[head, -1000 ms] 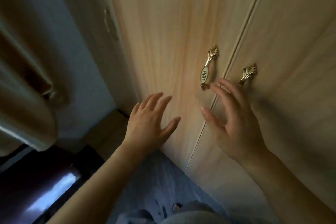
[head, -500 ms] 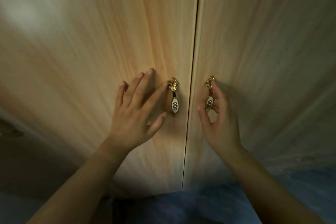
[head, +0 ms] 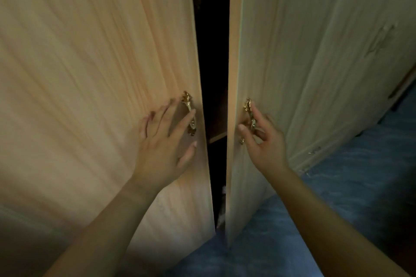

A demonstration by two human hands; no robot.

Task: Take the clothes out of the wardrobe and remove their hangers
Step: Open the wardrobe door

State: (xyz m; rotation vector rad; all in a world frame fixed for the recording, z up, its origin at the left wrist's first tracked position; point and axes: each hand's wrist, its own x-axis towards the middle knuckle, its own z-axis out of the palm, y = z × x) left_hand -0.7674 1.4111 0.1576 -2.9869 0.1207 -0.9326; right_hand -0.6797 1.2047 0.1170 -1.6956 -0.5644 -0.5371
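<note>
Doors of pale wood wardrobe (head: 315, 74) ajar; clothes inside, too dark to see. My right hand (head: 265, 141) pinches ornate gold handle (head: 249, 117), left hand (head: 164, 141) spread, one finger hooking its gold handle (head: 190, 112). Panels prob. stiff, light; pull at handles.

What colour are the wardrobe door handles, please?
Gold, ornate metal: the left handle and right handle, head view.

I can read no text, label, brand or number anywhere here; the wardrobe doors (head: 101, 74) are plain wood grain, and the gold handles (head: 189, 113) carry only ornament, too blurred to make out.
</note>
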